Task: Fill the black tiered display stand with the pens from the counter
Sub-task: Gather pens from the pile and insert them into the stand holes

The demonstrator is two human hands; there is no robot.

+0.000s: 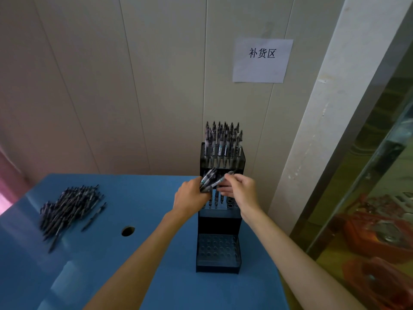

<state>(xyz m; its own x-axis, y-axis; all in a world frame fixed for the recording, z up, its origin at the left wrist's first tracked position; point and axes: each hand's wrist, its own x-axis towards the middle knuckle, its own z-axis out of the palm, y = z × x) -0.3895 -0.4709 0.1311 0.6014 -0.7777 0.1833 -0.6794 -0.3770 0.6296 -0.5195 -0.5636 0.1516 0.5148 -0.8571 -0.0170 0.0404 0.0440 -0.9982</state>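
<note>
Three tiers are stepping down the stand (220, 222) toward us, and we are working on the middle one. Our left hand (190, 199) is gripping a small bundle of pens (207, 178), fingers curled round the barrels, while our right hand (240, 186) is pinching a single pen (220, 180) between thumb and fingertips, drawing it from that bundle. The bundle's long axis is slanting, ends pointing toward one o'clock, up and away from us; the single pen is lying flatter, running toward two o'clock. We cannot tell which end is the tip. The top tier at twelve o'clock is looking full, its pens (223, 144) standing upright in rows. A few pens are already standing in the middle tier, just below our hands, and the bottom tier (218, 248) at six o'clock is showing only bare holes. The loose pile (71, 208) is lying on the blue counter (145, 198) at nine o'clock, well apart from the stand. Next, we judge, the single pen is needing to be turned upright, lined over a free hole in the middle tier and slid straight down; a tilted entry could be knocking its neighbours askew. Much of the task is remaining.
</note>
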